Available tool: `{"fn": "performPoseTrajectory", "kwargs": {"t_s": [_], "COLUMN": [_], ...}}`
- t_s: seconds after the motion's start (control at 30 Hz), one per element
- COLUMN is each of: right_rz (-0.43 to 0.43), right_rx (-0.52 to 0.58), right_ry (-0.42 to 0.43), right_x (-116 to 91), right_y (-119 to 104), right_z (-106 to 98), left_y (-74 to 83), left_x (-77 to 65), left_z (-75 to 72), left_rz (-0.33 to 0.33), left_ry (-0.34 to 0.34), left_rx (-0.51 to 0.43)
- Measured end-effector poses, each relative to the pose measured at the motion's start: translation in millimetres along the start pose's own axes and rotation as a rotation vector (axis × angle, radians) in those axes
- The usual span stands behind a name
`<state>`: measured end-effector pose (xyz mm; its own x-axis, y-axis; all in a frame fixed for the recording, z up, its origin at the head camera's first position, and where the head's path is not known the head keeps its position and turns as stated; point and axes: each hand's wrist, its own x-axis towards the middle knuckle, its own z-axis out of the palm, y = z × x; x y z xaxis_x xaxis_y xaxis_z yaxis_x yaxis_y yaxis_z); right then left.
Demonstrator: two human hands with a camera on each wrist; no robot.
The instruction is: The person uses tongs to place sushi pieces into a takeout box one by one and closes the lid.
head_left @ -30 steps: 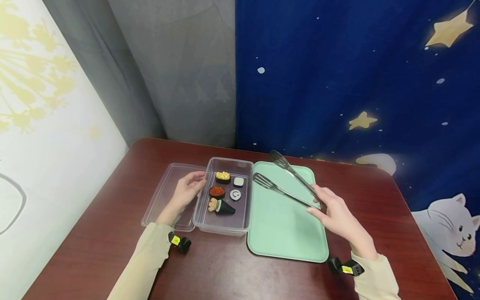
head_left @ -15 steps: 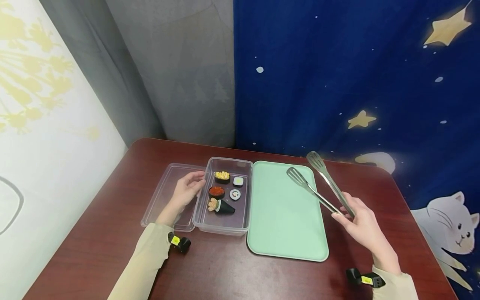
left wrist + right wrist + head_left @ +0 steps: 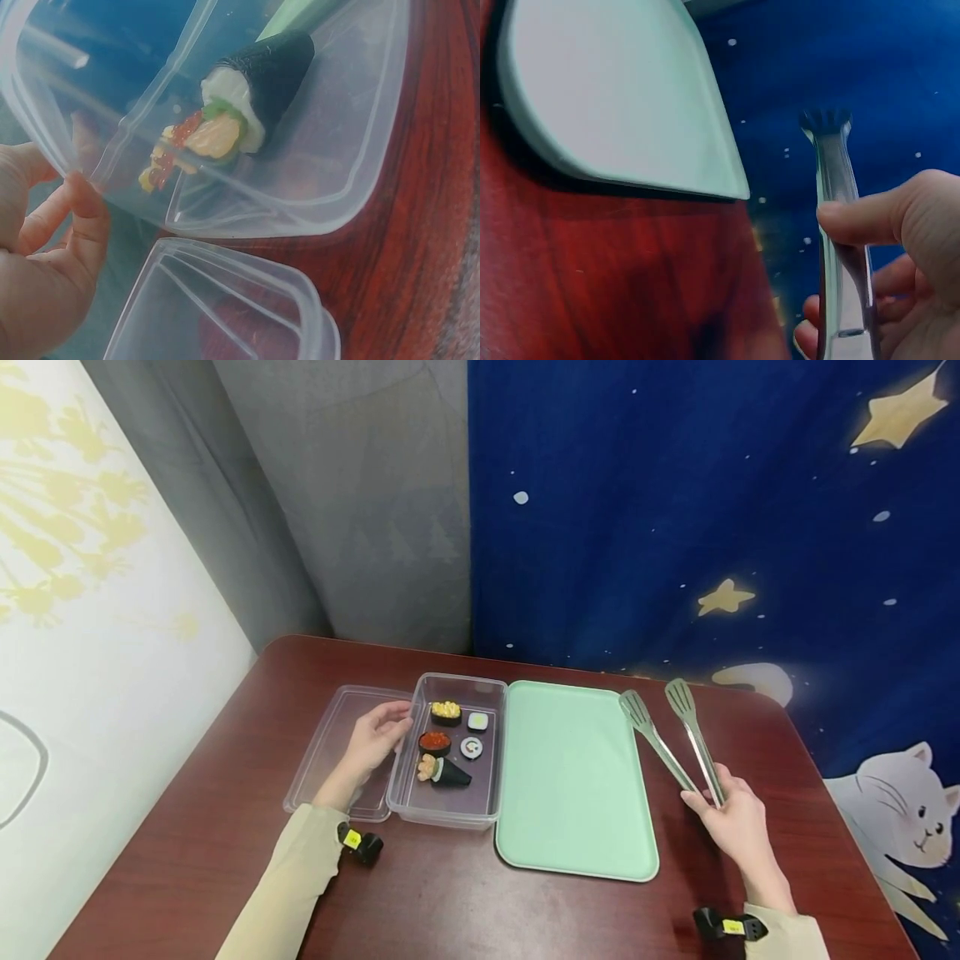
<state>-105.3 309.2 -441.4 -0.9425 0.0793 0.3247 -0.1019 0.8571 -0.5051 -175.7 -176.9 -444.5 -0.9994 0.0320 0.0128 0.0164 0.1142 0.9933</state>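
My left hand [image 3: 372, 737] holds the left wall of a clear plastic container [image 3: 442, 820], thumb and fingertips at its rim in the left wrist view. Inside lie several sushi pieces: one topped yellow [image 3: 446, 713], one topped red [image 3: 435, 742], a square roll [image 3: 477, 721], a round roll [image 3: 471, 748] and a black hand roll [image 3: 452, 773]. The hand roll [image 3: 274, 82] looms large in the left wrist view. To the right of the green tray [image 3: 577, 785], my right hand [image 3: 738, 822] grips metal tongs [image 3: 703, 752]. Their slotted heads stand apart, with nothing between them.
A clear lid [image 3: 324, 760] lies left of the container, partly under my left forearm. The tray's left edge adjoins the container. The brown table [image 3: 442, 893] ends at the back before a grey curtain [image 3: 382, 510] and a blue one [image 3: 600, 527].
My right hand has carried the tongs rightward, from above the tray to beyond its right edge, and their heads now point more straight away from me. The left hand and the sushi have stayed put.
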Motion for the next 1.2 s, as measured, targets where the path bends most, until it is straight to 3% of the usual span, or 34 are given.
{"fn": "performPoseTrajectory", "kwargs": {"t_s": [0.37,0.7,0.93,1.2], "right_rz": [0.322,0.319,0.308,0.311], "right_rx": [-0.055,-0.130,-0.223,-0.255], "right_ry": [-0.087,-0.095,-0.172,-0.148], "right_x": [-5.7,-7.1,-6.0,-7.3], "right_y": [16.1,14.7,9.8,7.6], "right_z": [13.8,28.0,29.9,32.2], "left_y": [0.4,-0.3,-0.3,-0.5], "left_x": [-0.7,-0.3,-0.6,0.0], "left_z": [0.5,-0.1,0.2,0.3], "left_rz": [-0.007,-0.011,-0.009,-0.003], "left_ry": [0.002,-0.005,0.000,-0.003], "left_rx": [-0.001,-0.003,-0.016,-0.018]}}
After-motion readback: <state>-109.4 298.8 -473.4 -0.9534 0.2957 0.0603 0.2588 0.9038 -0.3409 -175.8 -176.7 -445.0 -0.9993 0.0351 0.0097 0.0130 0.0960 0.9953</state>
